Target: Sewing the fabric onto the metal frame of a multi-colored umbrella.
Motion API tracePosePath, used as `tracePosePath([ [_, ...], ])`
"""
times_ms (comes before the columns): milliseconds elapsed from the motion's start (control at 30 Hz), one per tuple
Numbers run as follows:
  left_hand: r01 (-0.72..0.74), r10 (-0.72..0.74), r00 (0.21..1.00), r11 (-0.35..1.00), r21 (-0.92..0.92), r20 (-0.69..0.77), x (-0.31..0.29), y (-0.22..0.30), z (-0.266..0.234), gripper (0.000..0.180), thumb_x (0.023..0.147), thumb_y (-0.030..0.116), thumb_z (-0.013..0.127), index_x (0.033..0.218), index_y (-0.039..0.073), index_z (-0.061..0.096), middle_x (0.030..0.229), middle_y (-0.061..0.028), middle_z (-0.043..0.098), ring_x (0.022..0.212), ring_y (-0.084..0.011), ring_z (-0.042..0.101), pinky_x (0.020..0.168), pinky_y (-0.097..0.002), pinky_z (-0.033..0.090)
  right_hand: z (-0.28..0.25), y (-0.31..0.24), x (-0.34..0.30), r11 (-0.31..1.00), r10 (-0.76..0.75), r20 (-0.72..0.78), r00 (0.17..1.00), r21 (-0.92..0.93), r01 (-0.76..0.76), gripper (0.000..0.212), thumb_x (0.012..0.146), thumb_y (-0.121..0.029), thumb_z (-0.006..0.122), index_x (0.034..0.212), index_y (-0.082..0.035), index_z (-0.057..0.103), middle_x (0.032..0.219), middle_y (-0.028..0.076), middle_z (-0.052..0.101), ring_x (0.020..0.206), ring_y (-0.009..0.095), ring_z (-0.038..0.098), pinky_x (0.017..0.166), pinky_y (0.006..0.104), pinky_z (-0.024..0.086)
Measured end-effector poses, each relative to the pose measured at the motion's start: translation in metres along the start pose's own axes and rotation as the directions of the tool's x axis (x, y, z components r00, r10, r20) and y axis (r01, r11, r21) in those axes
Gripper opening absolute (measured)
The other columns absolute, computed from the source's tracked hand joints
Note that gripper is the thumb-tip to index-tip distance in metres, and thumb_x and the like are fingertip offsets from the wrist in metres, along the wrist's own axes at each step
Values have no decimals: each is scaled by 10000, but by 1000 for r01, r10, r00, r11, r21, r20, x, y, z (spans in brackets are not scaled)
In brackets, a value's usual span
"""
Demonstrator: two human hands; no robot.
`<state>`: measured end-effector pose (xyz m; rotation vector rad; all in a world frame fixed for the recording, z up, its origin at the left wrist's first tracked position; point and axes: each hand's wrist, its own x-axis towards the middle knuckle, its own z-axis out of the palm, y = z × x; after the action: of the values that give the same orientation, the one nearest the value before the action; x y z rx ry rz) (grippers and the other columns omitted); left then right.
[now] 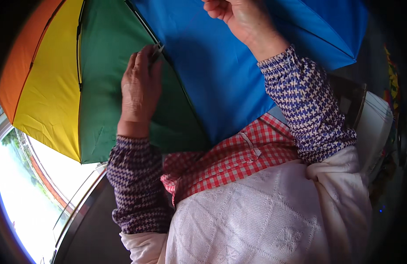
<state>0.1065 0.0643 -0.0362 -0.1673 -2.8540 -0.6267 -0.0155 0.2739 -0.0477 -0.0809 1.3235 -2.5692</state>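
Note:
An umbrella canopy with orange, yellow, green and blue panels (111, 79) spreads open before me, its inner side with the dark ribs facing me. My left hand (141, 86) is closed, thumb and fingers pinching a thin rib (157, 42) at the seam between green and blue. A small grey metallic joint shows at those fingertips. Higher and to the right, my right hand (233, 16) is held over the blue panel with its fingers curled together. The top of the picture cuts off part of it, and what it pinches, if anything, cannot be made out.
A red-and-white checked apron (238, 160) covers my lap under the canopy edge. To the left is a bright window (40, 185) with a dark frame. A white object (375, 119) and a brown-framed piece stand at the right, with yellow-and-red cloth (392, 79) beyond.

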Motion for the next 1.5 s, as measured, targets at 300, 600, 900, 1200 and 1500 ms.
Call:
tracePosePath([
  [300,-390,241,893,836,387,379,18,5,-16,159,847,117,595,995,59,589,920,-119,608,806,-324,598,739,-411,505,3,-4,1,1000,28,37,999,-13,-27,140,966,-206,513,890,-89,527,781,68,648,622,132,599,526,251,472],
  [600,22,-24,1000,975,221,8,14,-1,10,254,854,201,593,1056,54,545,918,-149,620,877,-344,620,746,-463,512,6,0,4,998,15,133,991,-67,-6,146,951,-218,535,881,-90,536,761,55,634,617,121,593,529,239,467],
  [900,214,-182,977,819,533,-112,1,-114,-21,194,891,150,475,1052,55,527,1007,-209,605,858,-384,636,654,-455,541,-31,-133,-2,559,-41,287,957,-787,260,131,965,-202,525,936,-76,512,791,62,636,629,114,616,539,225,479],
  [1200,462,-454,886,882,90,-96,-5,-76,-27,415,802,343,691,1057,50,543,980,-172,611,825,-392,622,688,-450,521,-21,-41,-61,565,308,169,936,-825,-37,68,938,-105,532,878,-74,525,693,6,584,582,56,563,529,194,467],
  [1500,429,-421,901,901,62,-109,-4,2,48,288,800,254,651,901,44,484,780,-181,621,762,-388,622,646,-465,500,-5,-40,-68,615,219,318,923,-779,122,59,926,-59,520,868,-55,517,697,14,582,585,57,556,529,198,470],
])
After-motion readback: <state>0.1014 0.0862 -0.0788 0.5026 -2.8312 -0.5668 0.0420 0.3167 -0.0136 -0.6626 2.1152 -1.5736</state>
